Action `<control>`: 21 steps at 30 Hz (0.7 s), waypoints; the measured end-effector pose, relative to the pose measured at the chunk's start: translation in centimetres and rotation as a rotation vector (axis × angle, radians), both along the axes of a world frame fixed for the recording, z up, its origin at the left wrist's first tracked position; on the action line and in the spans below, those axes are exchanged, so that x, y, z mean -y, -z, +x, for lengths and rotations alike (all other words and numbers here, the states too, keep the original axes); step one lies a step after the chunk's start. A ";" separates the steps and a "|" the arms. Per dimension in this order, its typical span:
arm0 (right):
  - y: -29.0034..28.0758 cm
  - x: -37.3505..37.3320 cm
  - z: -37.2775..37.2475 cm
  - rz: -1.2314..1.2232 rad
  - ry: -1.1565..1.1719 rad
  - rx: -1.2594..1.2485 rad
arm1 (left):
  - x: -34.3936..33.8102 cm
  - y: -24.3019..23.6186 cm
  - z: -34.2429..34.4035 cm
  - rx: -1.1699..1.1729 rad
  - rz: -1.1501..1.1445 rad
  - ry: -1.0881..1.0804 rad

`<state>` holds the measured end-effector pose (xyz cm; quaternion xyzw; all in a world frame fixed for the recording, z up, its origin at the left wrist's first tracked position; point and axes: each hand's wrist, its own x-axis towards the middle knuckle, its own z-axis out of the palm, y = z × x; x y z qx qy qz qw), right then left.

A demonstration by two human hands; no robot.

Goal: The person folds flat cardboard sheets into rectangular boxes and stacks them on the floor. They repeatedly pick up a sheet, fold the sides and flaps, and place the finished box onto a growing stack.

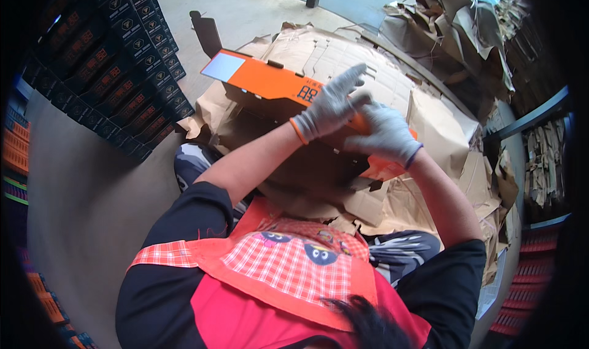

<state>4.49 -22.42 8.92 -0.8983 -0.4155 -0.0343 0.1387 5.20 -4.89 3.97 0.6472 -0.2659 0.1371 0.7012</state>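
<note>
A partly folded orange cardboard box with dark print, a pale label at its left end and a brown inside lies across the work pile in front of me. My left hand, in a grey-white glove with an orange cuff, is over the orange panel, its index finger stretched out toward the far right. Close beside it, my right hand, gloved with a purple cuff, spreads thumb and fingers over the panel's right part. The fingers of both hands overlap in view, and some tips are hidden. A narrow dark flap stands up at the box's far left.
Flattened brown cardboard and crumpled kraft paper lie under and beyond the box. Tall stacks of dark printed boxes stand on the left. A heap of torn brown paper rises at the far right, near a metal bar.
</note>
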 end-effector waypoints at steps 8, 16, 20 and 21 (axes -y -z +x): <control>0.4 6.7 3.1 0.561 0.414 -0.263 | -8.9 2.8 -11.0 0.335 1.154 0.035; 23.7 9.6 -1.5 0.529 0.699 -0.770 | -6.6 2.2 -11.9 0.354 0.905 -0.230; 25.9 11.0 -1.0 -0.210 0.654 -0.219 | 0.6 0.9 -9.6 0.564 0.811 -0.112; 23.6 11.5 -0.1 0.141 0.819 -0.142 | 1.9 0.8 -9.1 0.582 0.779 -0.089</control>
